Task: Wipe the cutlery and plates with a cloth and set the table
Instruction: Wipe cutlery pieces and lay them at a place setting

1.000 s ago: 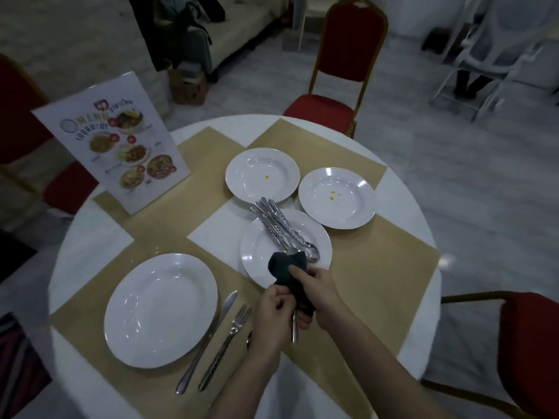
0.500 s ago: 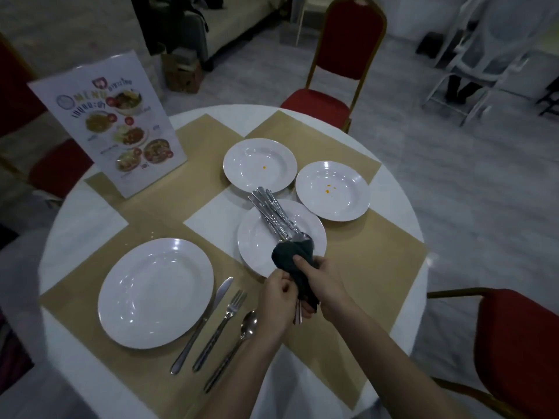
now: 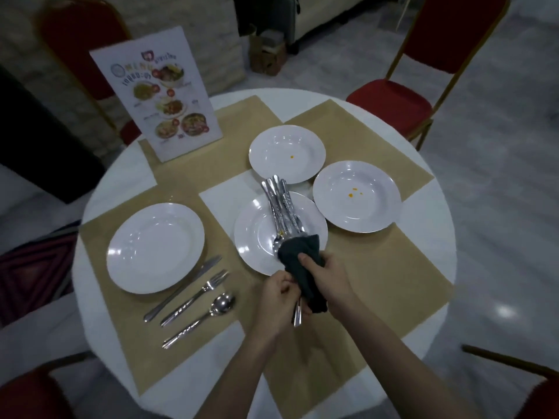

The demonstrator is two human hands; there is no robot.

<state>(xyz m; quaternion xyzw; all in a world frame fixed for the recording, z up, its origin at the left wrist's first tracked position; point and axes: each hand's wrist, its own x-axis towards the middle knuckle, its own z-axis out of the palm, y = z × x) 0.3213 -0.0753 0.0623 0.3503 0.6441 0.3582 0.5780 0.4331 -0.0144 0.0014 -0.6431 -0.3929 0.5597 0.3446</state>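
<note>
You're mid-wipe: right hand (image 3: 328, 275) grips the cloth (image 3: 302, 264) round a utensil (image 3: 298, 314) whose handle your left hand (image 3: 279, 294) pinches, over the near bench edge; next, probably lay it on a mat.

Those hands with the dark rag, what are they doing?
A person is wiping cutlery. The right hand grips a dark cloth wrapped round one piece, and the left hand holds its handle. One place is set: plate, knife, fork, spoon. More cutlery waits on the middle plate.
</note>
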